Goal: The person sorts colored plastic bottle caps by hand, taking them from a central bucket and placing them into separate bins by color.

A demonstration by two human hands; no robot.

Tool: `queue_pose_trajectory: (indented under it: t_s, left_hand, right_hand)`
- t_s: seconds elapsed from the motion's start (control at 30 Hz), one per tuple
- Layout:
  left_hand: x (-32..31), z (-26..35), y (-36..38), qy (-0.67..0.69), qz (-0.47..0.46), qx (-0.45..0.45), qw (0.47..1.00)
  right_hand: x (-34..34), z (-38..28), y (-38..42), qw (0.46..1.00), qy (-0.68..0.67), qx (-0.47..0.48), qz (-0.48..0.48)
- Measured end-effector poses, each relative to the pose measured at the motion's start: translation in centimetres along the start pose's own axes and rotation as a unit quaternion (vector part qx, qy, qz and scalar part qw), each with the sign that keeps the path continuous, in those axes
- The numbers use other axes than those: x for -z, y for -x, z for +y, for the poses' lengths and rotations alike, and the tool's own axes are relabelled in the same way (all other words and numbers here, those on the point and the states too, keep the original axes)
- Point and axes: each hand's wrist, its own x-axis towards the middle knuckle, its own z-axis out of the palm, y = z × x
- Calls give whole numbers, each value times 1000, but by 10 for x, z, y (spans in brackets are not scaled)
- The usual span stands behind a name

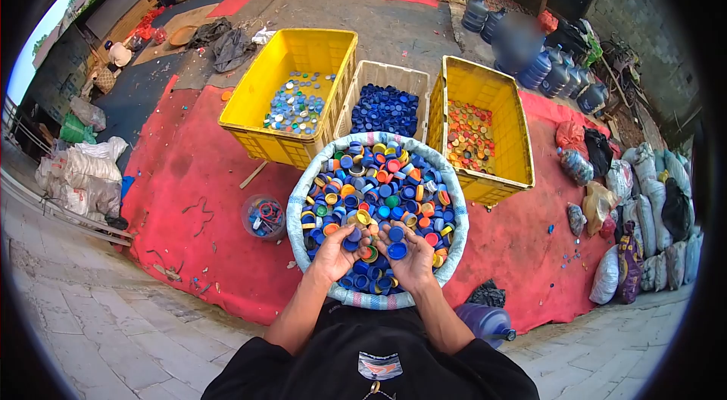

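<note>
A round tub lined with pale woven cloth stands right in front of me, full of mixed bottle caps in blue, orange, yellow, red and green. Over its near half, my left hand is cupped with blue bottle caps at its fingers. Palm up beside it, my right hand holds two blue bottle caps along its curled fingers. More caps lie between and below both hands.
Beyond the tub stand a yellow crate with pale caps, a white crate with blue caps and another yellow crate with orange-red caps. A small clear bucket sits left; a water jug lies right. Filled sacks line the right side.
</note>
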Motion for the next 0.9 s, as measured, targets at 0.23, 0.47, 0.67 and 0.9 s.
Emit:
queue_pose_trajectory:
  t_s: [0.23,0.47,0.67,0.9]
  left_hand:
    - [-19,-2,-16,86,55,10,995]
    - [-119,117,-138,105,-23,-109,988]
    - [-91,136,-121,-60,-8,-176,983]
    - [-2,77,-39,-118,104,-179,971]
  right_hand:
    - [-4,3,10,996,-34,23,80]
    - [-102,-102,-135,985,-73,155,8]
    - [-72,-120,-127,967,36,252,27]
    - [-1,-58,-28,882,359,282,114]
